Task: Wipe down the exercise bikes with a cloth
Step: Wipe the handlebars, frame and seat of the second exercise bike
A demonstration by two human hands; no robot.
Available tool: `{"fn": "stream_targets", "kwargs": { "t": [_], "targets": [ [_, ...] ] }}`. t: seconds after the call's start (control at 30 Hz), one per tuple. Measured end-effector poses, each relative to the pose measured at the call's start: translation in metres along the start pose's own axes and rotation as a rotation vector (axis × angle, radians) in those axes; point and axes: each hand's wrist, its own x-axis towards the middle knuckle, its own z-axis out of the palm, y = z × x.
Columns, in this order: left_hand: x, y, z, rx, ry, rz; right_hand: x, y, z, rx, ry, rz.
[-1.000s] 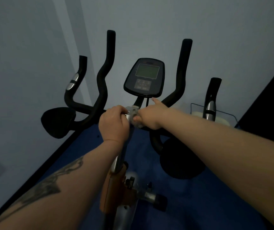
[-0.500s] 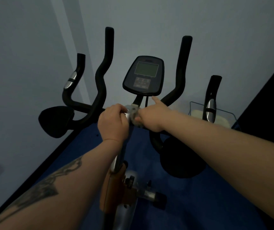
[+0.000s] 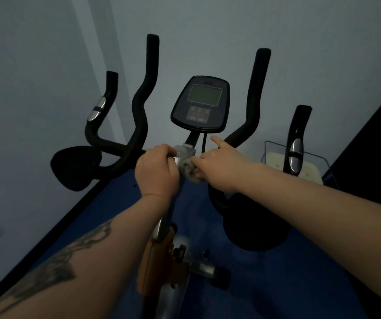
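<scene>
Against the grey wall (image 3: 277,31), little has changed: my left hand (image 3: 156,172) still grips the handlebar (image 3: 120,149) while my right hand (image 3: 221,168), beside it, pinches the cloth (image 3: 188,170) on the stem (image 3: 182,155), still scrubbing one spot.

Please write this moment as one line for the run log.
phase: wiping handlebar centre | left hand: grips bar beside clamp | right hand: holds cloth on clamp, index finger straight | console: untouched
</scene>
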Motion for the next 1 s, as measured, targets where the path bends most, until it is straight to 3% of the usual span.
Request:
{"fn": "stream_targets", "kwargs": {
  "t": [0.07,0.27,0.37,0.5,0.7,0.9,1.0],
  "targets": [
    [0.001,-0.002,0.001,-0.006,0.002,0.002,0.0,0.001,0.005,0.024,0.044,-0.005],
    [0.001,-0.001,0.001,0.006,0.005,0.032,0.027,0.012,-0.015,0.181,-0.155,0.045],
    [0.0,0.001,0.0,0.012,0.009,0.019,0.015,0.005,-0.009,0.08,-0.067,0.038],
    [0.0,-0.002,0.002,0.01,0.028,0.018,-0.006,0.0,0.008,0.129,0.102,0.022],
    [0.001,-0.001,0.002,0.022,0.01,0.026,0.021,0.003,-0.013,0.218,-0.069,0.119],
    [-0.001,0.0,0.0,0.032,-0.001,-0.009,-0.004,-0.004,-0.001,0.093,0.108,0.078],
    [0.0,-0.001,0.002,0.037,0.01,0.003,0.005,-0.004,-0.002,0.061,0.103,0.086]
  ]
}}
